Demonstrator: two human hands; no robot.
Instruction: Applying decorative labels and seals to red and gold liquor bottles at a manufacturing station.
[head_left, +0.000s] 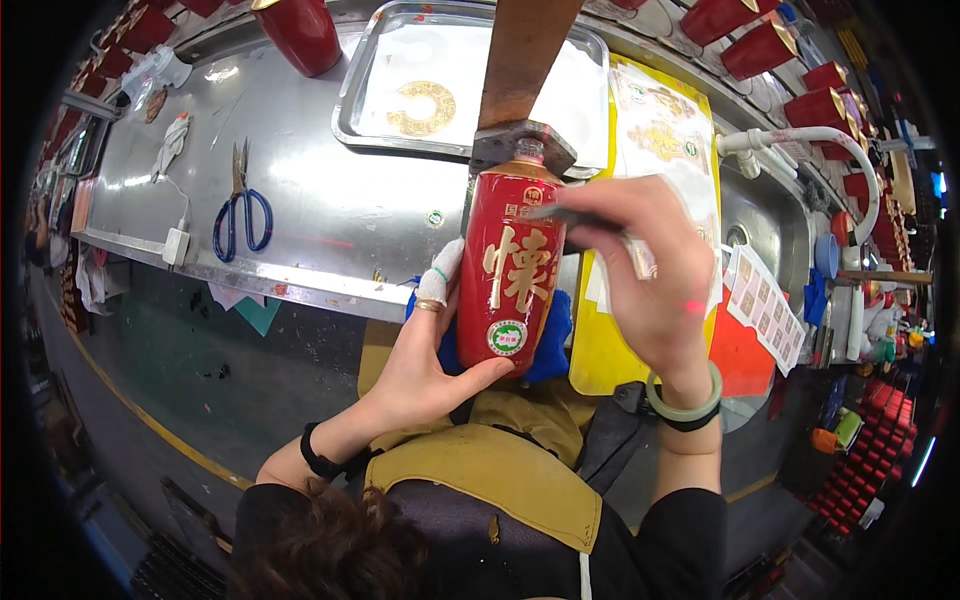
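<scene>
Bottle point(515, 270) and tool point(574, 215)
Bottle: red, gold-marked, neck pointing away from wearer. Tool: dark, slim, at bottle's upper part.

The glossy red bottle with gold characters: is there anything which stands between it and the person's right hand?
Only the thin dark tool held by the right hand, at the upper front of the bottle; blur hides whether it touches. Nothing else visible stands between them.
</scene>
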